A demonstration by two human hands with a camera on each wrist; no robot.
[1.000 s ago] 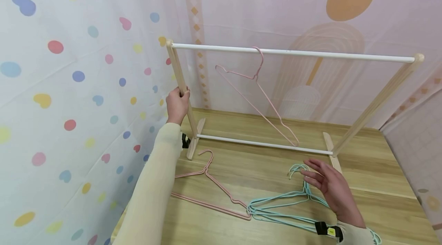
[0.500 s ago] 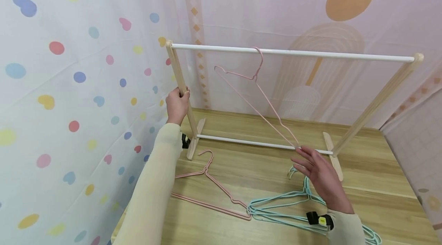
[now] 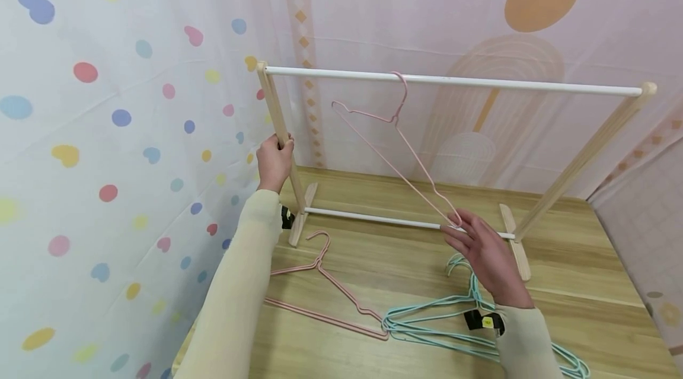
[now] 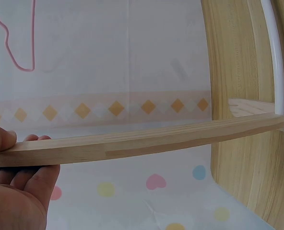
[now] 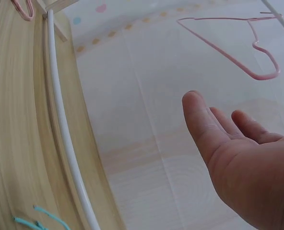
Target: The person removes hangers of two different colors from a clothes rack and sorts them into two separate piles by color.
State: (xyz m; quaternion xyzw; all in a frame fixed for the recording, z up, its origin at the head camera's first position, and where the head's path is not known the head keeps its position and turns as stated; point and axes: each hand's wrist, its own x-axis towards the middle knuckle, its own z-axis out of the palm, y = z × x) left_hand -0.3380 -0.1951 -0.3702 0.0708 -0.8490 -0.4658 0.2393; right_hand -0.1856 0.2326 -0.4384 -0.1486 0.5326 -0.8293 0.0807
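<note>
A white-and-wood rack stands on the table, and my left hand (image 3: 274,165) grips its left wooden post (image 4: 147,140), thumb on one side and fingers round the other. From the white top rail (image 3: 507,83) a pink clothes hanger (image 3: 406,91) hangs by its hook, tilted with its right end low. My right hand (image 3: 491,254) is beside that low end, fingers extended and slightly bent. In the right wrist view a gap shows between the fingers (image 5: 195,103) and the hanger (image 5: 218,53).
Pink hangers (image 3: 341,288) lie on the wooden table (image 3: 341,361) at front left. Several teal hangers (image 3: 474,290) lie in a pile at front right, partly under my right forearm. A lower white rail (image 3: 373,219) joins the rack's feet. Patterned cloth surrounds the table.
My right hand has moved up and left, from above the teal hangers to the low end of the hanging pink hanger. My left hand stays on the post.
</note>
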